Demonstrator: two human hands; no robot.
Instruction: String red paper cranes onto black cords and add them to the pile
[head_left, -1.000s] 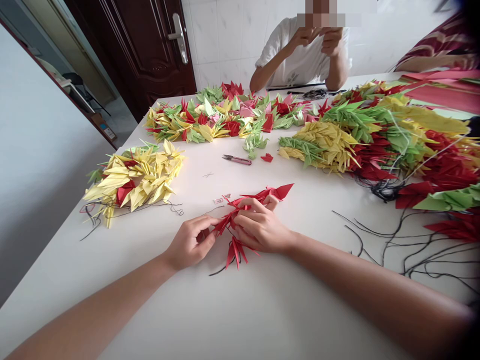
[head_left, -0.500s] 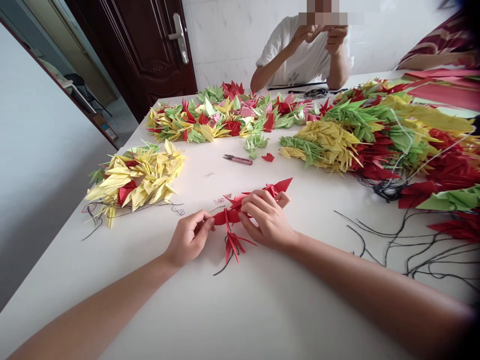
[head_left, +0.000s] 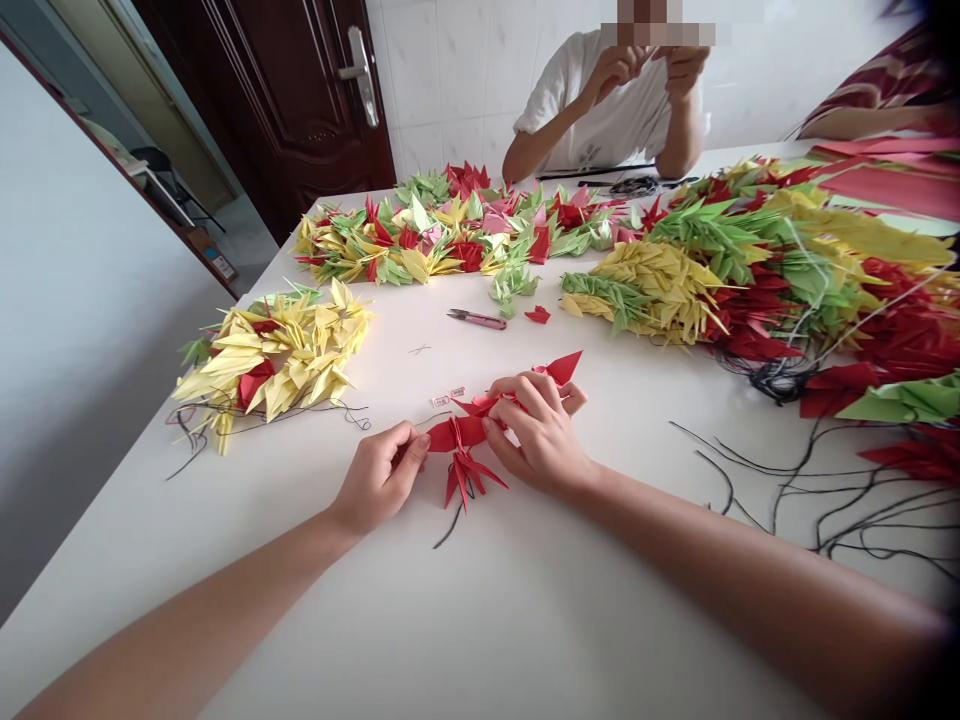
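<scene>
Left hand (head_left: 379, 478): pinching a red folded-paper crane strand (head_left: 457, 434).
Right hand (head_left: 538, 432): gripping it too, fingers curled.
Change: lower red crane (head_left: 463, 478) rides higher, nearer the hands.

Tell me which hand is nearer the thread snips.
Right. The right hand is on the near side of the thread snips, slightly to their right; the left hand is farther, toward their left.

Nothing legible in view. Two small paper tags (head_left: 448, 397) w/ reddish print are seen on the tabletop (head_left: 525, 620), just beside the red paper cranes (head_left: 465, 435); print too small to be read. A label on a box (head_left: 220, 265) by the door is seen, too small & blurred to read. Print on the T-shirt (head_left: 589, 155) of the person opposite can't be made out either.
</scene>
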